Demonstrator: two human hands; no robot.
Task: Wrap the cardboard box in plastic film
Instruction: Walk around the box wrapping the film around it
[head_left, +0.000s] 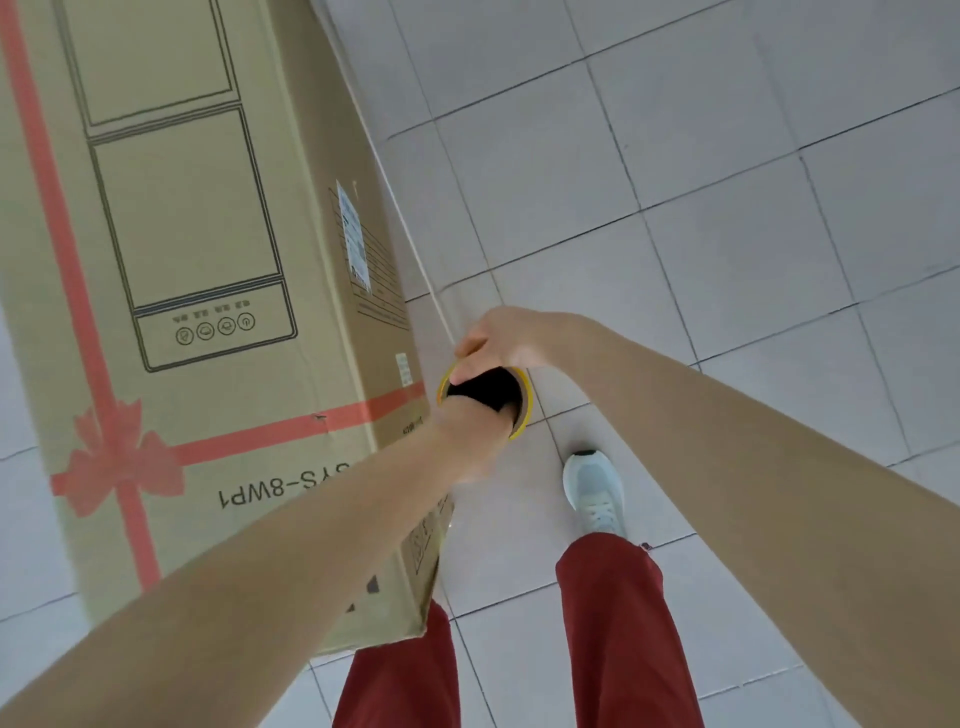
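Note:
A tall cardboard box (197, 291) with a red ribbon print and a line drawing of an appliance stands on the tiled floor at the left. Beside its right edge I hold a roll of plastic film (522, 410), seen end-on with a yellow-rimmed cardboard core. My left hand (467, 431) reaches into the core from below, its fingers hidden inside. My right hand (501, 338) grips the top rim of the roll. A stretched sheet of clear film (415, 249) runs from the roll up along the box's right side.
Pale grey floor tiles (727, 182) spread to the right and ahead. My legs in red trousers (618, 623) and a light blue shoe (595, 488) stand close to the box's near corner.

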